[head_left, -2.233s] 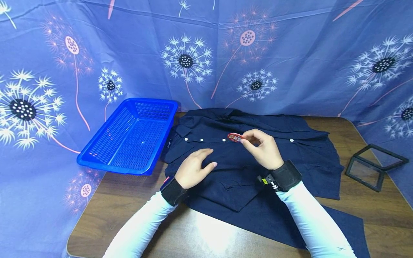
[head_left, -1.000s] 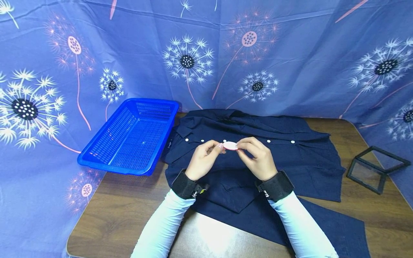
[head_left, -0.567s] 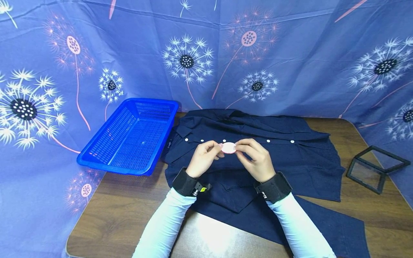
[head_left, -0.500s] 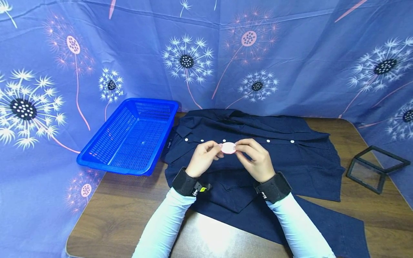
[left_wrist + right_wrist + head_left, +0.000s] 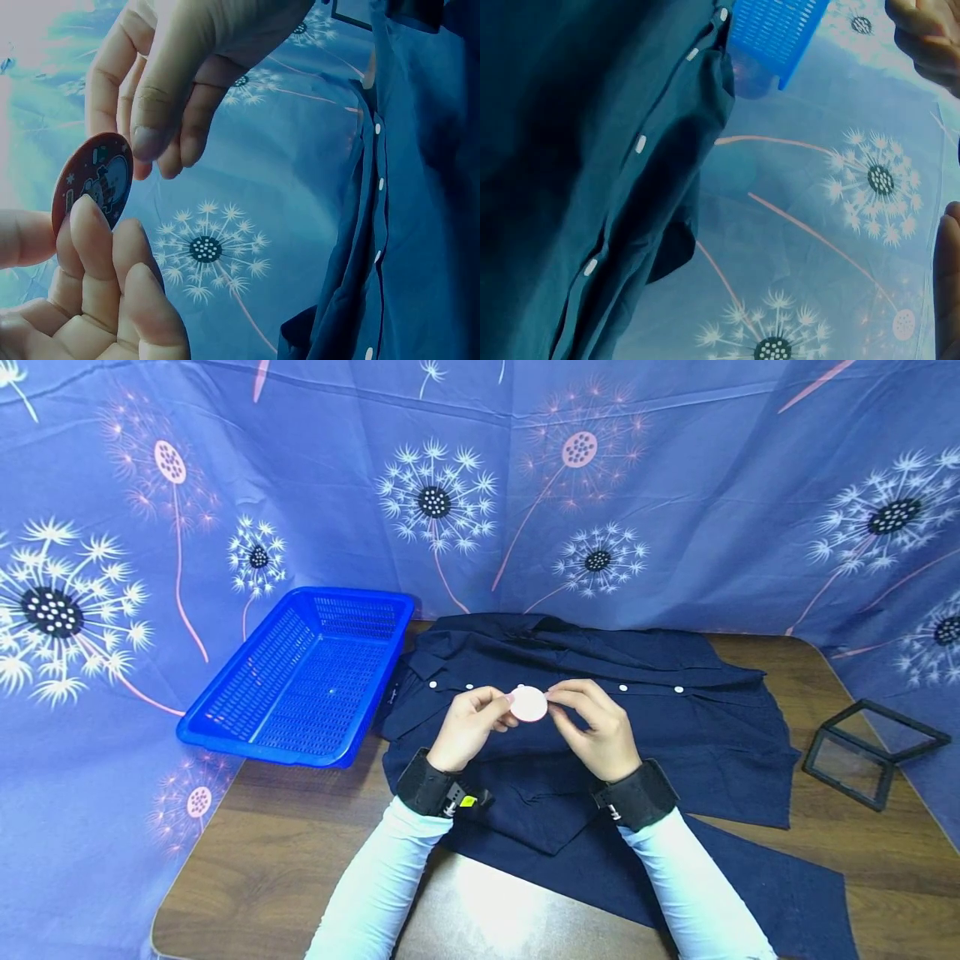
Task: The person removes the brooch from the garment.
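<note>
A thin round disc shows its white back and red rim in the head view. Its red front with a printed cartoon faces the left wrist camera. My left hand pinches the disc's left edge between thumb and fingers. Right beside its other edge are the fingertips of my right hand, loosely bent; whether they still touch it is hard to tell. Under both hands lies a dark navy shirt with a row of white buttons. Only parts of the hands show at the right wrist view's edge.
A blue plastic basket with perforated sides stands to the left of the shirt. At the right, a black hinged frame with clear panes stands on the wooden table. A blue dandelion-print cloth hangs behind.
The right hand first held the disc alone, red side visible. The left hand came in and took its left edge. The disc turned white side up, and the right fingertips eased off its edge.
</note>
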A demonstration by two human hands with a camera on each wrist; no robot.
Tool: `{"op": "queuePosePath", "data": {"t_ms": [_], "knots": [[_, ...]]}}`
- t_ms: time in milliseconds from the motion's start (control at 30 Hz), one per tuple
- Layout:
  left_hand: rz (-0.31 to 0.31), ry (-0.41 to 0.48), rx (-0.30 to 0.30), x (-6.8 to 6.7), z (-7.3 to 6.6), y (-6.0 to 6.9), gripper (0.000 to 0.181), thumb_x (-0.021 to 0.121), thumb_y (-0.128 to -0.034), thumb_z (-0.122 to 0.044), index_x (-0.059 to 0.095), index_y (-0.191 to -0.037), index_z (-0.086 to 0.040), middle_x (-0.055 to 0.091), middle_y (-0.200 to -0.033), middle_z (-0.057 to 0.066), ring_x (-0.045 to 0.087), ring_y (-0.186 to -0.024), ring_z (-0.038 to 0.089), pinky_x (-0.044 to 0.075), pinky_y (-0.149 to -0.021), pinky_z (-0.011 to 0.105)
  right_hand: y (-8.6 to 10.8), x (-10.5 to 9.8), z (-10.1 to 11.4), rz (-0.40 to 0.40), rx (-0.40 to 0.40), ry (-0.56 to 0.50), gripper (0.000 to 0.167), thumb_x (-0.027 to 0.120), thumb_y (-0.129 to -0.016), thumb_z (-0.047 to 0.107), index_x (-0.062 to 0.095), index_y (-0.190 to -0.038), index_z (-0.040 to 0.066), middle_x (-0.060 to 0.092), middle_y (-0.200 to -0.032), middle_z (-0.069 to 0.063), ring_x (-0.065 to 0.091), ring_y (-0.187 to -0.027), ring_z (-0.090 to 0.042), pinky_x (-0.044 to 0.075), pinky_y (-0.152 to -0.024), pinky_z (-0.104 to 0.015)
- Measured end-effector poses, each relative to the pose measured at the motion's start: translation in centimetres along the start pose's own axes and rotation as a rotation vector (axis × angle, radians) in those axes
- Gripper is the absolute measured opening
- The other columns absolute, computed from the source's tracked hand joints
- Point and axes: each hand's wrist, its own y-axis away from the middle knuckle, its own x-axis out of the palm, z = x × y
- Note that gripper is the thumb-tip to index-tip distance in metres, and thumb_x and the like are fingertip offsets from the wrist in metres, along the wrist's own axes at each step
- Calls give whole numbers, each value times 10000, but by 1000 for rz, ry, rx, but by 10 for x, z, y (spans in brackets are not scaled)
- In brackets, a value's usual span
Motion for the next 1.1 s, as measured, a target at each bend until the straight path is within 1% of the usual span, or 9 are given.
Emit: {"op": "queuePosePath", "data": {"t_ms": [133, 333, 467, 567, 733, 833, 967, 1033, 1100], "knots": [[-4, -41, 14, 1, -2, 1, 203, 545, -946, -70, 626, -879, 103, 662, -698, 21, 616, -661, 56, 516, -659, 217, -5, -4, -1, -20, 65, -15, 214, 709, -794, -111, 719, -977, 0, 700, -979, -130, 657, -908, -248, 468, -903, -161], [13, -100, 21, 1, -4, 2, 202, 558, -950, -78, 642, -906, 100, 670, -766, 193, 608, -683, 64, 515, -674, 219, -13, -10, 3, 40, 268, -53, 189, 683, -868, -23, 722, -1046, 26, 706, -982, -114, 617, -856, -81, 470, -803, -120], [33, -132, 25, 1, -2, 1, 202, 558, -958, -83, 650, -921, 93, 676, -798, 216, 610, -699, 47, 516, -682, 218, -15, -9, 6, 84, 408, -114, 219, 666, -892, 1, 704, -1107, 17, 697, -996, -140, 601, -866, 32, 476, -774, -90], [45, -166, 37, 2, -2, 2, 202, 561, -961, -90, 653, -912, 83, 683, -811, 218, 608, -707, 39, 518, -687, 223, -15, -9, 8, 95, 499, -186, 231, 648, -917, 29, 689, -1144, 7, 696, -987, -170, 615, -840, 53, 485, -747, -90], [61, -212, 44, 2, -1, 3, 194, 571, -963, -103, 656, -890, 56, 688, -826, 215, 617, -730, 68, 514, -695, 226, -15, -10, 8, 126, 618, -275, 237, 634, -941, 79, 678, -1156, -10, 703, -957, -211, 659, -790, 2, 523, -728, -133], [70, -233, 44, 2, 0, 3, 190, 578, -963, -112, 665, -892, 41, 697, -829, 199, 648, -756, 171, 507, -693, 221, -15, -12, 8, 180, 670, -272, 251, 635, -946, 109, 673, -1163, -13, 705, -949, -207, 653, -753, -8, 547, -713, -180], [90, -251, 52, 2, 0, 3, 189, 578, -963, -119, 672, -896, 31, 700, -829, 184, 645, -813, 345, 495, -688, 213, -13, -13, 9, 234, 719, -256, 257, 631, -952, 130, 675, -1167, -4, 708, -934, -187, 665, -729, -109, 571, -699, -257], [103, -259, 61, 1, 0, 4, 190, 577, -963, -121, 673, -892, 26, 699, -830, 180, 630, -816, 383, 484, -681, 210, -13, -13, 10, 254, 737, -257, 247, 627, -956, 143, 682, -1152, 3, 705, -920, -181, 667, -729, -177, 574, -690, -287], [116, -270, 70, 1, 0, 4, 189, 574, -964, -120, 675, -884, 18, 698, -831, 173, 620, -800, 374, 472, -672, 203, -14, -13, 11, 269, 749, -266, 238, 627, -958, 159, 692, -1124, 1, 705, -911, -184, 664, -723, -214, 572, -677, -307]]}}
